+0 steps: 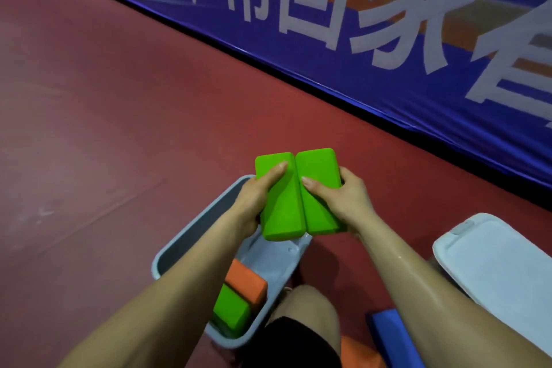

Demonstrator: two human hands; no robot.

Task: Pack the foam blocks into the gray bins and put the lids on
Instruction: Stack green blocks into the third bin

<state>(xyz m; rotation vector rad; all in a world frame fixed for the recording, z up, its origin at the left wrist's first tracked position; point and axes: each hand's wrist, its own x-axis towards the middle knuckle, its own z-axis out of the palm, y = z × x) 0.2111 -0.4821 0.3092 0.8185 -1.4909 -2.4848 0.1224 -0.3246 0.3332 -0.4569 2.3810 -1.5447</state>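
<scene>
Two green foam blocks are held side by side above the far end of an open gray bin (191, 236). My left hand (254, 200) grips the left green block (279, 206), thumb on top. My right hand (340, 197) grips the right green block (318, 188), thumb on top and fingers round its right side. Inside the bin, near me, lie an orange block (246, 281) and another green block (231, 311). A white-gray lid (501, 272) lies flat on the floor to the right.
The red floor (119, 128) stretches left and ahead. A blue banner wall (388, 39) with white characters runs diagonally behind. A blue block (388, 329) and an orange block (358, 352) lie near my right forearm. My knee (301, 317) is beside the bin.
</scene>
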